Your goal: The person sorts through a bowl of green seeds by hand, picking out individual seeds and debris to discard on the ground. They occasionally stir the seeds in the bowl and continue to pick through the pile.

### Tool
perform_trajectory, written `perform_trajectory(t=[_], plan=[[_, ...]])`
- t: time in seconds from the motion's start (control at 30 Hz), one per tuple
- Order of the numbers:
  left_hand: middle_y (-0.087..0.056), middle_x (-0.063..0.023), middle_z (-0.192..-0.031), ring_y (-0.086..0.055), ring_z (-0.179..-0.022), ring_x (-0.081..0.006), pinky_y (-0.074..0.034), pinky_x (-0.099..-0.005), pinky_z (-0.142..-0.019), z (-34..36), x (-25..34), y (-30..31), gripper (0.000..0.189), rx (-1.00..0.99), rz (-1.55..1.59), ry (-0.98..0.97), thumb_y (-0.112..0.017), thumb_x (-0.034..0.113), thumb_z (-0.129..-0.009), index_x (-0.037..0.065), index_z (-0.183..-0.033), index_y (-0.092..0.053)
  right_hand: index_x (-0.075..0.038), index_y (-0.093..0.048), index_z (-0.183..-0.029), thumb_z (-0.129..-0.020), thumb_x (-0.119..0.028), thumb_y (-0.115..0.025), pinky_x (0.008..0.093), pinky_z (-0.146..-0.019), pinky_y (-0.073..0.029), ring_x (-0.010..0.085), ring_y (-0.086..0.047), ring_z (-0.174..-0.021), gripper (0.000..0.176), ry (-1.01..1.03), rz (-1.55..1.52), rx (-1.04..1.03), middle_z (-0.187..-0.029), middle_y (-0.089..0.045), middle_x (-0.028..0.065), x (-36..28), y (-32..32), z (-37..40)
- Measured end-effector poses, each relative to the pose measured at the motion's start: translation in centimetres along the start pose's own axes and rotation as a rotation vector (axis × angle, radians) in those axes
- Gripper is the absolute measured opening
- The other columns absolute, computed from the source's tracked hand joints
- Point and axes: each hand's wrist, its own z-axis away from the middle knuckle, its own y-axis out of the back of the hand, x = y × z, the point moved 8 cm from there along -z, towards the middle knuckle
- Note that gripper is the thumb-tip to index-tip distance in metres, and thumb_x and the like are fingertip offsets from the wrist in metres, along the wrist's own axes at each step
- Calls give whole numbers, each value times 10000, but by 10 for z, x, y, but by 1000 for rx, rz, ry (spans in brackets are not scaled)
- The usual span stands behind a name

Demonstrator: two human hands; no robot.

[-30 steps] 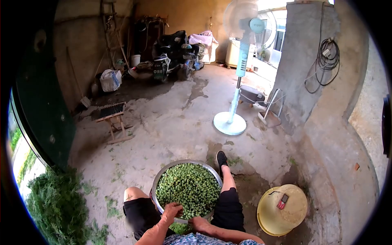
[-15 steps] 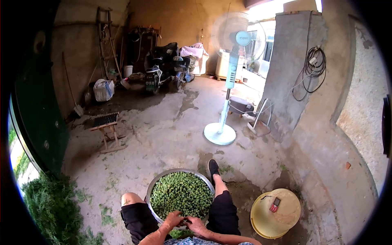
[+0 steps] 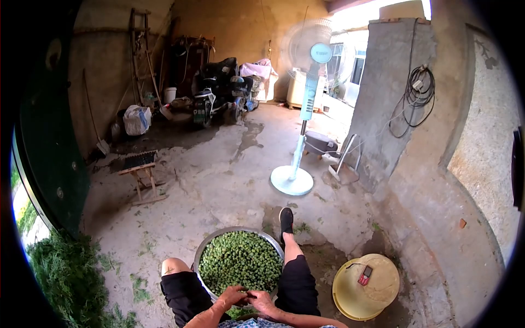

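Note:
A wide metal basin (image 3: 198,257) sits between my knees, filled with small, round green cones or fruits (image 3: 240,259). Over its near rim, my left hand (image 3: 232,296) and my right hand (image 3: 261,300) meet with bent fingers pinched together. Whatever lies between the fingertips is too small or hidden to make out. Just below the hands, some green sprigs (image 3: 238,312) show close to my lap.
A heap of leafy green branches (image 3: 65,279) lies at left. To the right, a phone (image 3: 365,275) rests on a yellow round lid (image 3: 377,295). Ahead stand a running fan (image 3: 292,180) and a small wooden stool (image 3: 139,167). Parked scooters (image 3: 213,98) are farther back.
The view has shifted slightly. Both hands stay together over the basin's near rim, with only slight finger movement, and the fan head has turned a little.

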Motion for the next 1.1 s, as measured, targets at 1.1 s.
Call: perform_trajectory(t=[1.1], plan=[[-613, -68, -764, -576, -628, -136, -475, -246, -559, -38, -29, -7, 117, 139, 198, 162, -601, 13, -782, -26, -892, -605, 13, -563, -869, -849, -120, -535, 345, -662, -538, 210, -629, -681, 137, -804, -1010, 99, -772, -618, 93, 74, -29, 7]])
